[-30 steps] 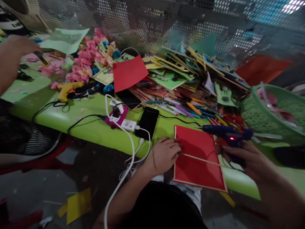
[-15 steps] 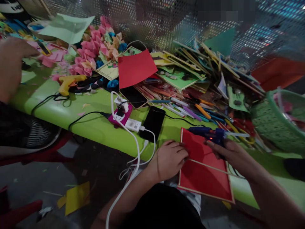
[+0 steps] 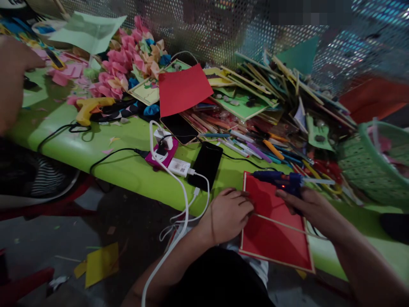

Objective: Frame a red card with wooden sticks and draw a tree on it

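My right hand (image 3: 315,209) is wrapped round the handle of a blue glue gun (image 3: 277,179), whose small red light is lit. A clear glue stick (image 3: 319,181) pokes from the gun's back, and its nozzle points left over the top of a red card (image 3: 276,243). Thin pale strips edge this card. My left hand (image 3: 228,213) is closed at the card's left side, its fingers pinching the end of a thin pale stick (image 3: 281,224). That stick slants across the card and runs under my right hand. My left fingertips are partly hidden.
A phone (image 3: 206,166), a pink power adapter (image 3: 161,151) and a white cable (image 3: 183,200) lie left of the card. Behind are pens (image 3: 252,149), piled cards (image 3: 243,104) and a green basket (image 3: 367,166). A yellow glue gun (image 3: 89,108) and another person's hand (image 3: 15,68) are farther left.
The view has shifted slightly. Both my hands keep their hold on the glue gun and the stick, almost unmoved. The other person's hand at the left has moved a little up and left.
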Motion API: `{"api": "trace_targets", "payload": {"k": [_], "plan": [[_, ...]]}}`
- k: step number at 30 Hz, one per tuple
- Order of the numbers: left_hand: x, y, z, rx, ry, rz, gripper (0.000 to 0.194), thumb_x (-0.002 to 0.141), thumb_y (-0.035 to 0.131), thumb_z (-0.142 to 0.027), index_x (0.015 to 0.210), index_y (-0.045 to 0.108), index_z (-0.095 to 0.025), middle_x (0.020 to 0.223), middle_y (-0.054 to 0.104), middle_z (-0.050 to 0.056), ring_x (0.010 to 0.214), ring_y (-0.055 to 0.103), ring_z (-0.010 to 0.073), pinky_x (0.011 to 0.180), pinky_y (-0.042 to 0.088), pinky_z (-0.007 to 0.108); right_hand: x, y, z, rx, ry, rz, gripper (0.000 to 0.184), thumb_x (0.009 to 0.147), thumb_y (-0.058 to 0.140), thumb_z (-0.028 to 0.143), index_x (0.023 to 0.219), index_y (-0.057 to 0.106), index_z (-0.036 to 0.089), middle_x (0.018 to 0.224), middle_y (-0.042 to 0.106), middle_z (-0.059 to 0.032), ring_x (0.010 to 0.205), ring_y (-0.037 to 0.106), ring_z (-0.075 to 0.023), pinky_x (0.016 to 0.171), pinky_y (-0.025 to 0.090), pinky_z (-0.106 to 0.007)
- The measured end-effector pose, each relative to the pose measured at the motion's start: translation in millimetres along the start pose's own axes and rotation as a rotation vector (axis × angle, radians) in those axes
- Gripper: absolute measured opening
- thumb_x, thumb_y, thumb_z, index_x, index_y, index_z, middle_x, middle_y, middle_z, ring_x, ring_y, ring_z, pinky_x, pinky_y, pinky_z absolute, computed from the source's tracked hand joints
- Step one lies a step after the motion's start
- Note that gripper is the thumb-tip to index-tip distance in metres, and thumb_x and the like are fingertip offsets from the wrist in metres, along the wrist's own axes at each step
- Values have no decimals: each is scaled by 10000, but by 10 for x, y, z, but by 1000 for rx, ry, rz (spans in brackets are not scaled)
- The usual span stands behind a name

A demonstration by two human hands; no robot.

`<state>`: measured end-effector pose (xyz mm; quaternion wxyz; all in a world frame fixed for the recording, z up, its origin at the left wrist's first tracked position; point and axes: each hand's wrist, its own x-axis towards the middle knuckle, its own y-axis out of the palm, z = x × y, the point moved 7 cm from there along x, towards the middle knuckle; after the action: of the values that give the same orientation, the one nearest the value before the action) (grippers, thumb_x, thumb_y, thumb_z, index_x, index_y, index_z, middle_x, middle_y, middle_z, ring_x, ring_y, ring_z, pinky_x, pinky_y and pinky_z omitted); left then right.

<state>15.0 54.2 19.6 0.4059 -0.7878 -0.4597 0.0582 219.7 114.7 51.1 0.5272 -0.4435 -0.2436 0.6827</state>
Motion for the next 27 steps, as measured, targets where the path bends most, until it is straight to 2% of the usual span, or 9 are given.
{"api": "trace_targets", "payload": {"k": [8, 13, 20, 27], "plan": [[3, 15, 2, 3, 12, 0, 178, 1037, 580, -175, 1183, 679, -198, 1266, 776, 44, 1378, 602, 208, 1180, 408, 410, 9, 1, -22, -3, -11, -13, 729, 781, 547, 918, 538, 555, 231, 510, 512, -32, 507, 447, -161, 514, 328, -329], [9, 16, -1, 2, 2, 5, 165, 1041, 579, -180, 1171, 680, -198, 1261, 778, 39, 1364, 614, 210, 1170, 418, 418, -14, -25, -8, -18, -10, -31, 770, 739, 526, 971, 509, 538, 235, 485, 462, -14, 497, 413, -153, 517, 308, -334], [18, 4, -2, 8, 2, -8, 151, 1035, 590, -180, 1146, 691, -194, 1247, 782, 38, 1362, 615, 205, 1166, 434, 417, -1, -41, -90, -18, -2, -29, 772, 740, 533, 972, 510, 547, 235, 491, 509, -30, 496, 451, -165, 520, 327, -338], [11, 10, 4, 3, 2, 3, 181, 1025, 596, -178, 1181, 687, -199, 1258, 779, 46, 1371, 611, 212, 1183, 421, 426, 24, 40, -70, 22, -25, -29, 714, 798, 557, 907, 580, 579, 227, 506, 542, -23, 504, 459, -161, 512, 325, -328]]}}
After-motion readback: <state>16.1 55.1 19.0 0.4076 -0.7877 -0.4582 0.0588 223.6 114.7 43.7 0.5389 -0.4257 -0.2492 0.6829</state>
